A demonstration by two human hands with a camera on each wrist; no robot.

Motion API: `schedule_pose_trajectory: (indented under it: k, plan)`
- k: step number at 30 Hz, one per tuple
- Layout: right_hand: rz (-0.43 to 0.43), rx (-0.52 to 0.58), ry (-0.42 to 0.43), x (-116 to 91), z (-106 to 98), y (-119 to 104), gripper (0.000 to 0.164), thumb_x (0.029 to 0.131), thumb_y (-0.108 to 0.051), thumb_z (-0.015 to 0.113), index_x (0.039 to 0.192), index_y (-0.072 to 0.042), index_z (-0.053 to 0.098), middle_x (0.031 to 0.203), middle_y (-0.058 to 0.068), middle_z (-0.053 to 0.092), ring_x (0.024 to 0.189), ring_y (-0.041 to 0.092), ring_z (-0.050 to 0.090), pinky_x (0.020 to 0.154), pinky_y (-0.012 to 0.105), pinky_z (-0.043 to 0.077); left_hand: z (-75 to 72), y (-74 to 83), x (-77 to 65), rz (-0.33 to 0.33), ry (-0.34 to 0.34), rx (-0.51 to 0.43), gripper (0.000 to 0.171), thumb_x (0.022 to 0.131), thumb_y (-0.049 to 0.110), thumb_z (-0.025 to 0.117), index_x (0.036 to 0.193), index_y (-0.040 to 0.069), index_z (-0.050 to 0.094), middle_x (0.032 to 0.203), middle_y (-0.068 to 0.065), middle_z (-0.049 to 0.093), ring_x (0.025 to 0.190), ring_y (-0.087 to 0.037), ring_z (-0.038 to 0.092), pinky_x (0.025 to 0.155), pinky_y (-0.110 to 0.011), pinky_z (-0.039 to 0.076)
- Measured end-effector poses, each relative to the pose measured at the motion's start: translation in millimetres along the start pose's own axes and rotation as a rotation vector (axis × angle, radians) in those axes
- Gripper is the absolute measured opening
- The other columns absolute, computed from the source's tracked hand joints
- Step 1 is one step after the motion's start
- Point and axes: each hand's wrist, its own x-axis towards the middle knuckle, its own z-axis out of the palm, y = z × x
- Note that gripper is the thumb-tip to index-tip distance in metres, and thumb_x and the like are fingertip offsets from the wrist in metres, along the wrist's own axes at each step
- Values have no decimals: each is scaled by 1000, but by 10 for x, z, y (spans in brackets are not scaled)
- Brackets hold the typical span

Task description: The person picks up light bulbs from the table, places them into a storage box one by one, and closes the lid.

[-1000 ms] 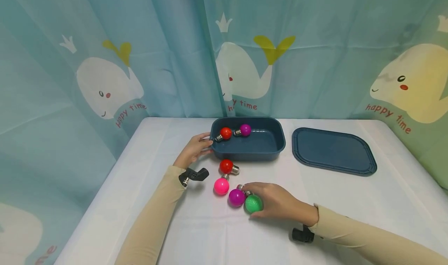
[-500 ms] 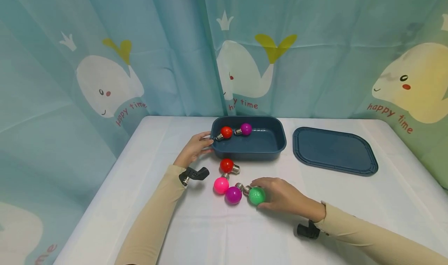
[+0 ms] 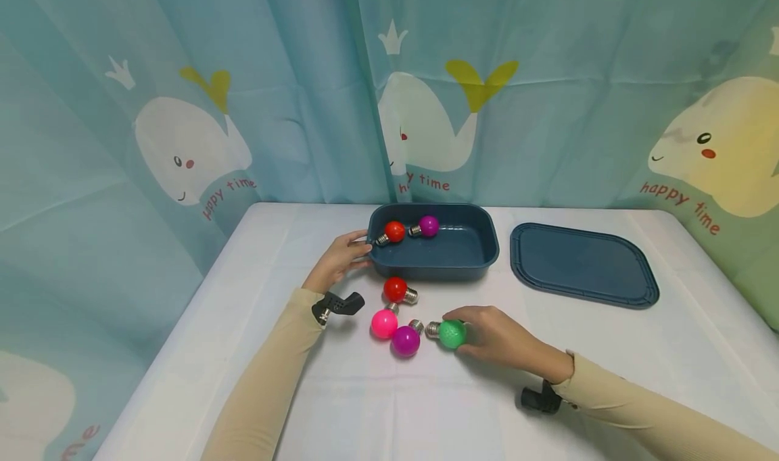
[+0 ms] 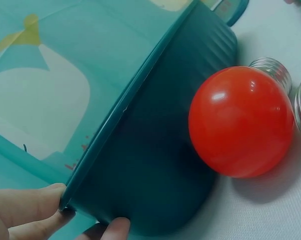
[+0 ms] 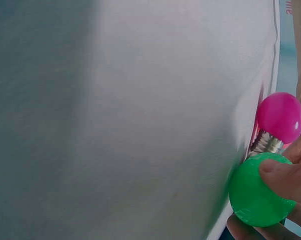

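Observation:
My left hand (image 3: 337, 262) holds the left end of a dark blue plastic box (image 3: 433, 272), fingertips at its rim. Inside the box lie a red light bulb (image 3: 394, 231) and a purple light bulb (image 3: 429, 226). With thumb and fingers, my right hand (image 3: 502, 339) grips a green light bulb (image 3: 452, 334) by its globe, screw base pointing left. Just left of it on the table are a purple bulb (image 3: 406, 341), a pink bulb (image 3: 384, 324) and a red bulb (image 3: 395, 290). That red bulb (image 4: 240, 122) appears large beside the box wall in the left wrist view.
A dark blue lid (image 3: 583, 265) lies flat on the white table (image 3: 341, 407), right of the box. Behind the table hangs a blue-green curtain (image 3: 304, 109) printed with whales.
My right hand has moved right and slightly away from me with the green bulb, separating it from the purple one. The purple bulb shifted slightly left. My left hand stays at the box.

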Motion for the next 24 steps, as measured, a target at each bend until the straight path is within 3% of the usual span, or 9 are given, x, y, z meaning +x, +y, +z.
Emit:
schedule_pose_trajectory:
  k: [12,18,24]
  plan:
    - [12,13,35,-26,-156,69,45,68,-6,81,111,-3,66,107,5,70,99,21,66,87,37,56,13,53,-53,-2,-6,-13,52,96,1,46,146,2,31,142,-26,41,127,-39,47,103,-46,44]
    - [-17,-8,26,33,-452,119,47,66,0,80,111,-6,67,108,5,70,100,21,66,84,36,57,-54,-81,71,38,-5,-30,51,93,6,55,142,5,40,134,-23,52,114,-30,59,95,-40,52]
    - [-66,-39,23,147,-810,172,49,67,-1,81,113,-6,67,111,7,70,98,21,67,79,34,58,-18,-46,47,4,15,-13,51,95,3,49,144,4,35,139,-24,46,123,-35,51,101,-42,47]
